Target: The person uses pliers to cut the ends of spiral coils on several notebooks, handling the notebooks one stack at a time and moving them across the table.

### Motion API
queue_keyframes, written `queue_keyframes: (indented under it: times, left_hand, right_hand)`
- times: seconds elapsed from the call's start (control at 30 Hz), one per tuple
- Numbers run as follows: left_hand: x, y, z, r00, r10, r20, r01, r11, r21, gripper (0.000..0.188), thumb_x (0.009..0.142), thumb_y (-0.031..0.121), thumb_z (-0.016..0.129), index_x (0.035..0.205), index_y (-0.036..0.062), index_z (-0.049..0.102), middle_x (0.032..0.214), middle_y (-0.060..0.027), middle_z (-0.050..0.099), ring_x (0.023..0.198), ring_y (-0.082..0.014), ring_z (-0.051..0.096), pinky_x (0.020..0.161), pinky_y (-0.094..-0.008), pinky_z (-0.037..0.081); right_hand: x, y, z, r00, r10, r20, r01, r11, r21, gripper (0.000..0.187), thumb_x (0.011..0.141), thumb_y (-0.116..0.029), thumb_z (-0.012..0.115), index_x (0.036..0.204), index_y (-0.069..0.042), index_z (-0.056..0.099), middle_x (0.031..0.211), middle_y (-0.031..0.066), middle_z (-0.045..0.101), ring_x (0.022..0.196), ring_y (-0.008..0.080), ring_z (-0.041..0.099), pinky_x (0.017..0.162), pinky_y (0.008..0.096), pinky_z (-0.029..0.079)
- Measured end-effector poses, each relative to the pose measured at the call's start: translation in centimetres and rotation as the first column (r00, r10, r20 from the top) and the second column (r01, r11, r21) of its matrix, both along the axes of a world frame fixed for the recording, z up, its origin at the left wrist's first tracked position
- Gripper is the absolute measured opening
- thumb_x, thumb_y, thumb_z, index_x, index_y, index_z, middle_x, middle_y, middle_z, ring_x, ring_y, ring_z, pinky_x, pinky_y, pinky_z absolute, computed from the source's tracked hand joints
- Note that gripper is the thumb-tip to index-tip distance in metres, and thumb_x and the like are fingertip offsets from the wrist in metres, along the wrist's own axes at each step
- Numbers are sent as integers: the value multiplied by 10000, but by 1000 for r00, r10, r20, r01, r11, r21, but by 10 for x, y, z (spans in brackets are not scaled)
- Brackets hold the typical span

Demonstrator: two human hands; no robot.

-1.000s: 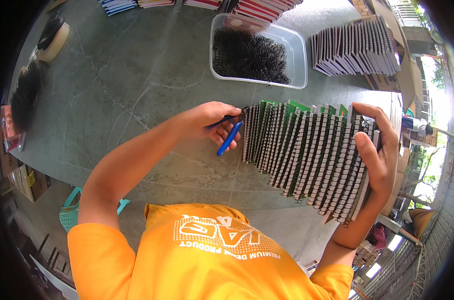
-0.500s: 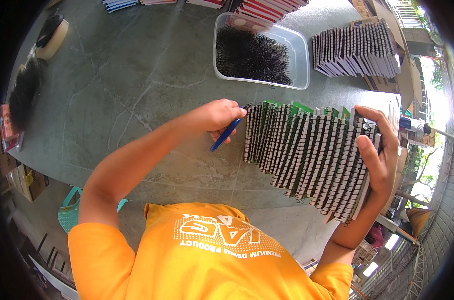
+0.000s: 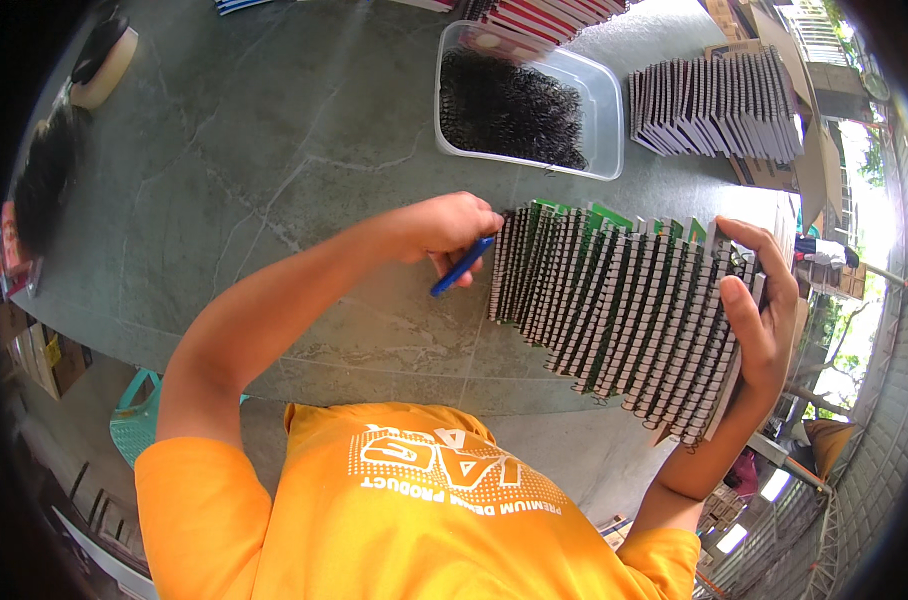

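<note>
Head view looks down on a long row of spiral-bound notebooks (image 3: 624,300) stood on edge on the grey stone tabletop (image 3: 224,200), their wire spines facing up and green covers showing along the far side. Everything else is placed from that row. At its near-left end the left hand (image 3: 444,228) is curled shut around a blue pen (image 3: 462,266), knuckles touching the first notebook's spiral. At the opposite end the right hand (image 3: 759,320) is spread flat against the last notebook, fingers wrapped over its top edge, bracing the row so it leans but does not fall. Beyond the row, toward the far side of the tabletop, stands a clear plastic tub (image 3: 604,110) filled with loose black wire coils (image 3: 509,105). To the right of the tub, well apart from the held row, a second stack of dark notebooks (image 3: 719,100) lies fanned. Further stacks with red edges (image 3: 544,15) sit at the far rim.

To handle the row well, I judge that the bracing hand should keep even pressure along the end cover while the pen hand works at one spiral at a time; the row slants, so easing that pressure could let the notebooks slide or topple toward the near edge.
</note>
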State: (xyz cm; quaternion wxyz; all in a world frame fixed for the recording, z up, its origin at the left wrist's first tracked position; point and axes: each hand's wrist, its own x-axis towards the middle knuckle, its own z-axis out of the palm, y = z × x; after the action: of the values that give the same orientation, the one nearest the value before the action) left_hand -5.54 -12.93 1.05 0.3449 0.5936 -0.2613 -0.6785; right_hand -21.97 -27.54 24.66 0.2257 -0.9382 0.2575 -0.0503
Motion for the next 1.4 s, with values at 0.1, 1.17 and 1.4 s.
queue_keyframes:
  times: [0.1,1.17,1.4]
  left_hand:
    - [-19,4,12,624,-125,771,327,938,-112,334,958,266,420,1101,-31,470,943,-278,630,850,-426,632,739,-486,514]
    - [0,42,6,989,142,-47,-145,987,-64,259,876,339,534,938,94,477,746,-12,455,628,-102,463,551,-272,404]
    - [-6,55,8,990,131,-42,-136,980,-144,302,943,422,450,912,125,498,758,4,460,628,-98,460,566,-246,402]
  right_hand:
    - [4,3,2,999,-10,-33,10,1000,16,566,703,-400,620,1064,35,614,999,148,597,963,253,552,913,333,365]
    - [14,193,28,697,-505,509,-624,-79,777,154,811,-59,683,865,85,675,866,182,650,731,263,651,608,300,515]
    - [4,196,33,820,-467,330,-521,-372,768,118,748,29,698,844,92,672,839,167,649,699,219,657,602,262,508]
